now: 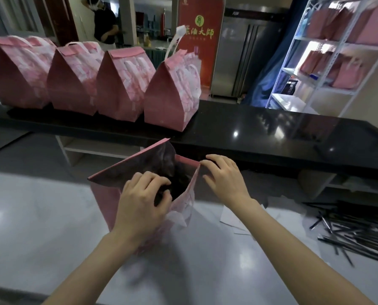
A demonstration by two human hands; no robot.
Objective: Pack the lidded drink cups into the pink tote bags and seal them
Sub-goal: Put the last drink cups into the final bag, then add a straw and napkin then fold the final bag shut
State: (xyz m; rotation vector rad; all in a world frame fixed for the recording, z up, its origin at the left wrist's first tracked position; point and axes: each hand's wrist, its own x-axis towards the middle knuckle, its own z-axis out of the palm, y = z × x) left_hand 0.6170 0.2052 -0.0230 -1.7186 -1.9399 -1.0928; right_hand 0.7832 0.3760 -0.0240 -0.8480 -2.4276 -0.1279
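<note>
An open pink tote bag [108,199] stands on the white counter in front of me, its mouth dark inside. My left hand [143,201] grips the near rim of the bag, fingers curled into the opening. On the far right corner of the rim, my right hand [224,175] pinches the edge. Whether a cup is in the bag is hidden by the dark interior. Several sealed pink tote bags [117,84] stand in a row on the black counter behind, tops folded over.
The black counter [260,130] runs across the back. A pile of black wrapped straws [355,234] lies on the white counter [29,216] at right, beside white paper slips [232,219]. A white shelf [328,56] with more pink bags stands far right. A person stands at the back left.
</note>
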